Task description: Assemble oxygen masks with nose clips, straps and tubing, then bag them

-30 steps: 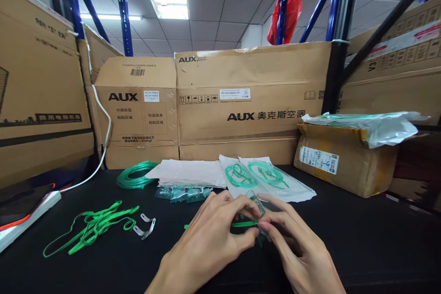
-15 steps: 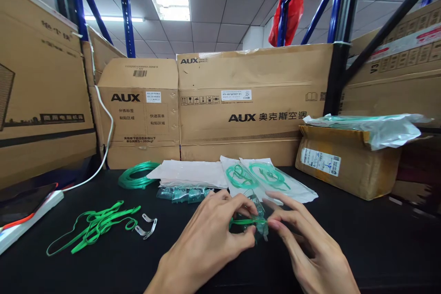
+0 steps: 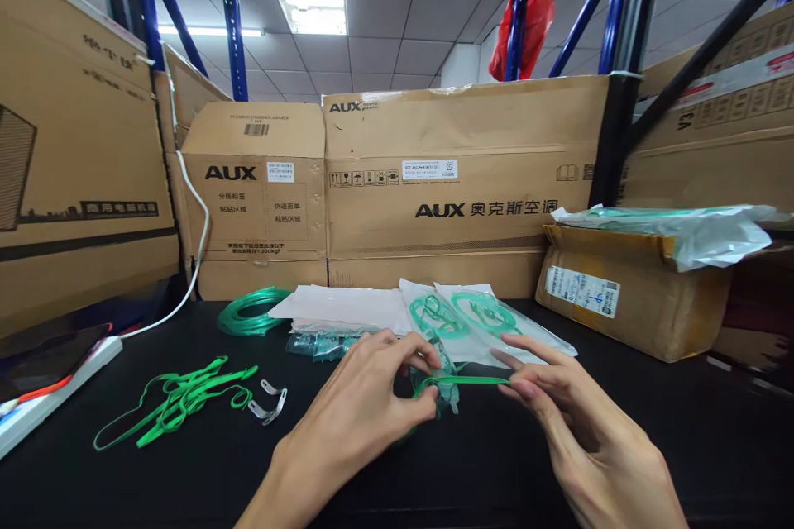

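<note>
My left hand (image 3: 365, 405) is closed, thumb and fingers pinching a narrow green strap (image 3: 475, 380) and what looks like a crumpled clear plastic bag (image 3: 447, 397) beside it. Between my two hands the strap is stretched nearly level. My right hand (image 3: 576, 421) pinches the strap's other end between thumb and fingertips, its remaining fingers spread. My left fingers hide part of the bag, and what it contains cannot be made out. A loose tangle of green straps (image 3: 186, 401) lies on the left of the black table, next to small bent metal brackets (image 3: 270, 403).
Behind my hands lie white packets (image 3: 347, 303), small clear bags (image 3: 326, 343) and bagged coils of green tube (image 3: 487, 314). A bare tube coil (image 3: 251, 310) sits left of them. A carton (image 3: 633, 289) stands right; a phone (image 3: 53, 364) rests on a white power strip (image 3: 93, 364).
My right hand has moved right, away from my left, drawing out a longer stretch of the green strap. My left hand has shifted slightly left.
</note>
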A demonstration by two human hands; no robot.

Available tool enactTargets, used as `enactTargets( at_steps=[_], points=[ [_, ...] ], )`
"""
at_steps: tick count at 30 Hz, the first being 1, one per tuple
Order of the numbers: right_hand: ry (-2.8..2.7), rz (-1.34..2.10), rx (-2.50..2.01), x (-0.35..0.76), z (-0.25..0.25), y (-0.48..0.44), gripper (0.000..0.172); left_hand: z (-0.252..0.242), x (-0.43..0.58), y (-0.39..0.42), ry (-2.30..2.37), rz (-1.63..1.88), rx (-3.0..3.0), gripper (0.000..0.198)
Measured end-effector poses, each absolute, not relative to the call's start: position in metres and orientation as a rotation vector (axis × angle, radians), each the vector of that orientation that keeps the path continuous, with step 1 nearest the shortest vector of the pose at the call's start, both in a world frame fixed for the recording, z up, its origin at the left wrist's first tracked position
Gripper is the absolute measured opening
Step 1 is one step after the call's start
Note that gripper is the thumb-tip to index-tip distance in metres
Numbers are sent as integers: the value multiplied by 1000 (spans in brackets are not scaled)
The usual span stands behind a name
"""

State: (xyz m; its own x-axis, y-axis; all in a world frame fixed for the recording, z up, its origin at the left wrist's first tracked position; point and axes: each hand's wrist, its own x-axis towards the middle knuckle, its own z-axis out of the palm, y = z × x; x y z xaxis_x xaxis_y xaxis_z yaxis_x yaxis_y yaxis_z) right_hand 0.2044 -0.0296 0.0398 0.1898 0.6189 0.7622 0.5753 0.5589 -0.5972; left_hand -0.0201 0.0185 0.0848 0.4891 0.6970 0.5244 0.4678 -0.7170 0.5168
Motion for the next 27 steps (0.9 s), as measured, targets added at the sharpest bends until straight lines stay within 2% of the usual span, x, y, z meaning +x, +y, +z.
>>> enactTargets(
  at_steps=[6, 11, 14, 17, 21, 27],
  points=[
    [-1481, 342, -1056, 202, 40, -28, 15, 90, -22, 17, 971, 969, 2407, 19],
    [-1520, 730, -1092, 196, 34, -21, 56, 87, -16, 12, 871, 899, 2370, 20],
    [-1529, 941, -1073, 195, 33, -14, 67, 86, -13, 11, 864, 844, 2364, 26],
    [-1499, 1022, -1096, 200, 35, -10, 72, 89, -16, 13, 926, 868, 2330, 30],
    [-1385, 1065, -1156, 209, 35, -9, 70, 91, -27, 23, 1112, 957, 2399, 21],
    [-1323, 1148, -1009, 212, 33, -10, 57, 92, -25, 49, 1215, 663, 2733, 30]
  ],
)
